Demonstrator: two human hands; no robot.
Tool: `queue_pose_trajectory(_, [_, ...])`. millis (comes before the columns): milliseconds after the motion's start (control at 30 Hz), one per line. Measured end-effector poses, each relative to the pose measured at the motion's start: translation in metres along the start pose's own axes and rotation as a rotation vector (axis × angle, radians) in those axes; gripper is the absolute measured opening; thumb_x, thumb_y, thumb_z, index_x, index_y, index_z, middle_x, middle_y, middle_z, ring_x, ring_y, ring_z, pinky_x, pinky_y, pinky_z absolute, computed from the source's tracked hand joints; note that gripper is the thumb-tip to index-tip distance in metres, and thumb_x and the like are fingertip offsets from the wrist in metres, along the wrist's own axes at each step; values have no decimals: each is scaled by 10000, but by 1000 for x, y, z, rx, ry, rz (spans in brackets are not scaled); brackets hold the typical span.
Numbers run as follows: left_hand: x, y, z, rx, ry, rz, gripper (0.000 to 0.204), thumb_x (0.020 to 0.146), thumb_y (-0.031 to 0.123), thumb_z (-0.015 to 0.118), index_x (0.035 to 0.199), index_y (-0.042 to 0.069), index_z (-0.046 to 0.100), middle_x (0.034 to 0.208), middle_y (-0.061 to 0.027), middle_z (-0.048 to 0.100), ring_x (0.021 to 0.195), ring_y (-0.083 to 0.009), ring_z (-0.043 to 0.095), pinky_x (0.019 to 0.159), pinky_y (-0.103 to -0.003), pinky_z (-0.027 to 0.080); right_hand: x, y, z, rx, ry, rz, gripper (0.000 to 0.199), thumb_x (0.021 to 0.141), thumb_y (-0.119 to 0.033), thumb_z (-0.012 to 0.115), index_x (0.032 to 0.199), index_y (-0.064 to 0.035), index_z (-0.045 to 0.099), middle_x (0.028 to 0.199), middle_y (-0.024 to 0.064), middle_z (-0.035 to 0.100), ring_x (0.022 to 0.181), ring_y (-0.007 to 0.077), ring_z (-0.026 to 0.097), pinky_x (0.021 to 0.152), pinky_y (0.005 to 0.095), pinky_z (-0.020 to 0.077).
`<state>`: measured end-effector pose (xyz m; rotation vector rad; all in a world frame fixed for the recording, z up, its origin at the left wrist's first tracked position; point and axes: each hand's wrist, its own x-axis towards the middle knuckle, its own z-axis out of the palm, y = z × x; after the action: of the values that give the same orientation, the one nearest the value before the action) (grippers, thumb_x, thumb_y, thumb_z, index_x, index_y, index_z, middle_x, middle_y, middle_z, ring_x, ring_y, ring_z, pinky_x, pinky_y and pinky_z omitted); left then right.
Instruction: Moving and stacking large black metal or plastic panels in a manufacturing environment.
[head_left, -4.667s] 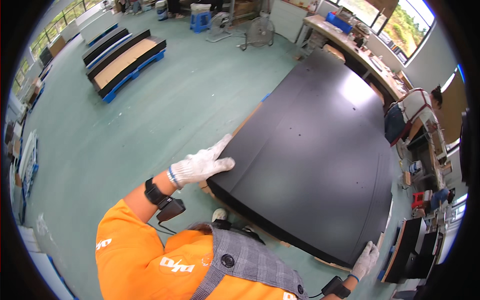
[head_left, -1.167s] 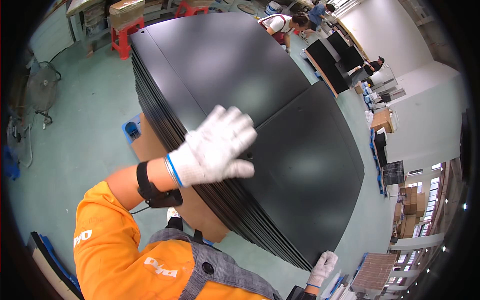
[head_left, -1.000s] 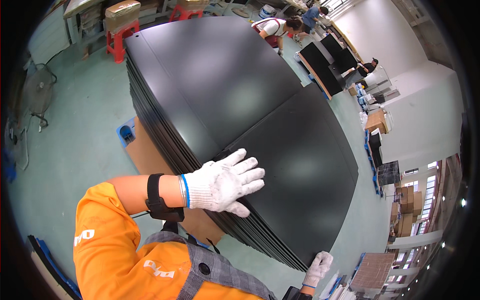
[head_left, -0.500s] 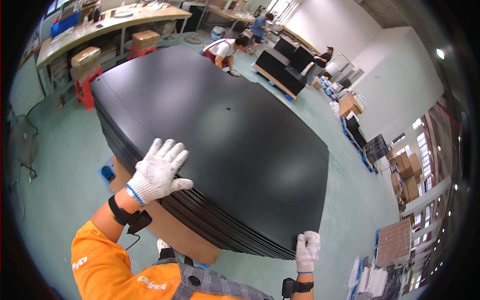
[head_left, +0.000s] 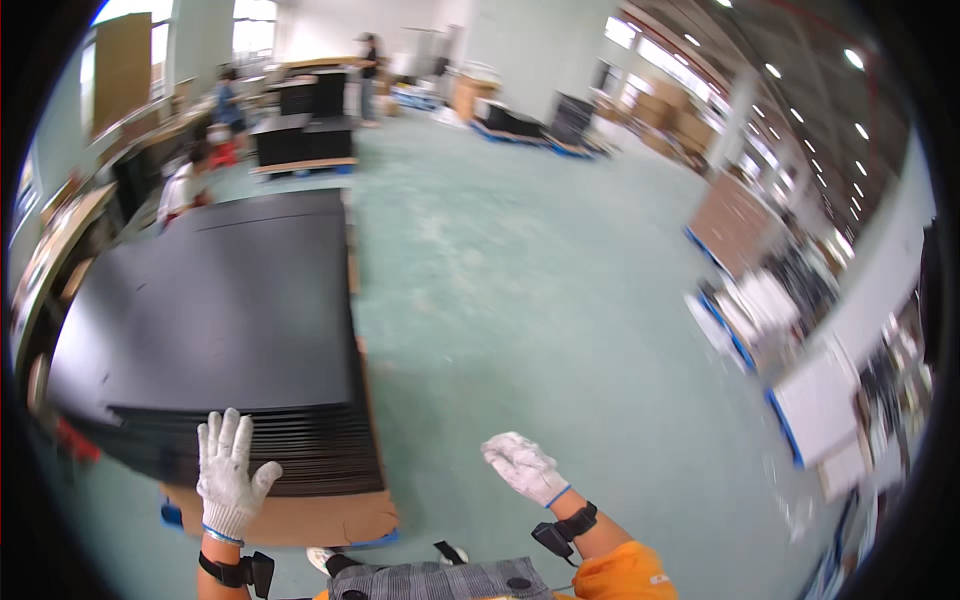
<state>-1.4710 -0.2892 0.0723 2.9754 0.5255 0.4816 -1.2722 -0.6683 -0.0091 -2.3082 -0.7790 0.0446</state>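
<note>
Green floor fills most of the view, and on it the tall stack of black sheets serves as the landmark, resting on a brown cardboard base whose near edge juts out below the stack's front; beyond the stack, further low stacks of dark panels sit on pallets, with other people standing or crouching near them; far to the right of the stack, flat white and brown boards lean on blue-edged pallets; the left hand, in a white knit glove with a black wristband, is raised with fingers spread wide, palm toward the stack's near edge, and whether it touches the sheets cannot be told; the right hand, gloved alike, hangs in the air well to the right of the stack, fingers loosely open and holding nothing.
</note>
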Motion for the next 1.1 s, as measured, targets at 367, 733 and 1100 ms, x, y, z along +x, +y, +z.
queue_pose_trajectory(367, [106,261,56,-253,64,573,679,858,481,590,1292,-35,503,1363,-225,479,1308,-427,389,1118,-495,271,-176,124,-67,194,-91,788,388,911,-432,524,976,-86,686,960,112,657,922,266,618,827,346,477])
queue_pose_trajectory(733, [296,373,186,-403,-46,592,556,842,395,638,1260,36,562,1319,-173,538,1292,-353,432,1123,-469,279,-31,230,-104,4,-268,763,498,920,-522,438,870,-85,672,973,108,651,960,313,604,830,388,473])
queue_pose_trajectory(1100, [528,341,268,-314,-277,345,499,880,432,573,1220,67,594,1255,-157,589,1237,-330,495,1102,-459,310,-60,565,-52,-403,-704,754,258,886,-300,498,1048,-176,656,1080,103,649,986,333,618,853,440,497])
